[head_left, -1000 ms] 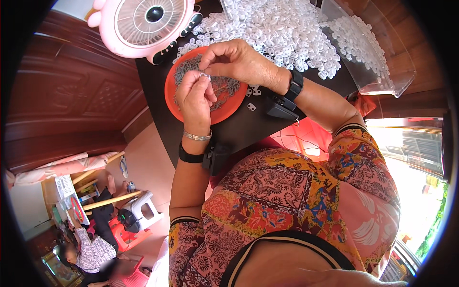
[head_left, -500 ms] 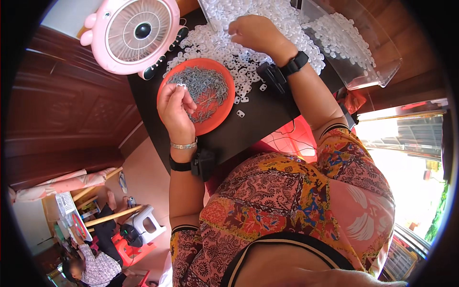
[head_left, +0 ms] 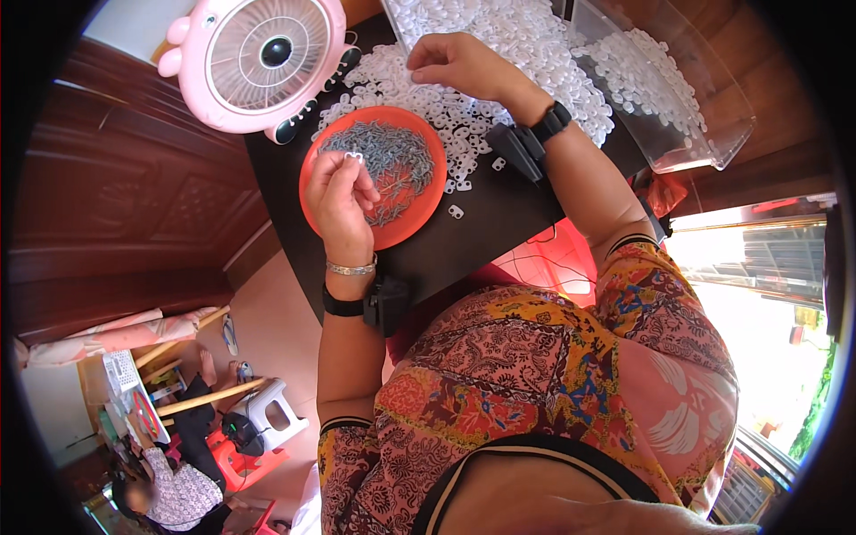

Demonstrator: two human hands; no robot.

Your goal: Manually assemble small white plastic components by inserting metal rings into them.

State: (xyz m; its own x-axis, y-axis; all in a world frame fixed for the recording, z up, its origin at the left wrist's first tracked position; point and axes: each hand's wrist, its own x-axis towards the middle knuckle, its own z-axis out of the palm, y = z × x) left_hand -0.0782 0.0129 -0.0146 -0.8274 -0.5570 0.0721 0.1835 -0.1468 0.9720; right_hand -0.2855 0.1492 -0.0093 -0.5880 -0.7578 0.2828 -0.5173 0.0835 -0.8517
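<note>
My left hand [head_left: 341, 196] is over the near left part of a round orange-red bowl [head_left: 419, 225]. Pinched between its thumb and fingers is a small white plastic piece with holes [head_left: 354, 155]. Many small grey screws [head_left: 379, 147] lie in the bowl. Farther right, my right hand [head_left: 468, 68] is above a large heap of similar white plastic pieces [head_left: 535, 53]. Its fingers are bent, with the thumb close to the fingertips; whatever they may hold is too small to make out.
A pink fan [head_left: 272, 58] stands at the table's far left. To the right, a clear plastic bin [head_left: 727, 143] lies tipped with white pieces in it. Several loose pieces dot the black tabletop [head_left: 437, 267]. A seated person [head_left: 183, 486] is at lower left, near stools.
My right hand has shifted slightly left over the heap, its fingers now bent lower. My left hand still holds the white piece above the bowl. The whole view has moved a little.
</note>
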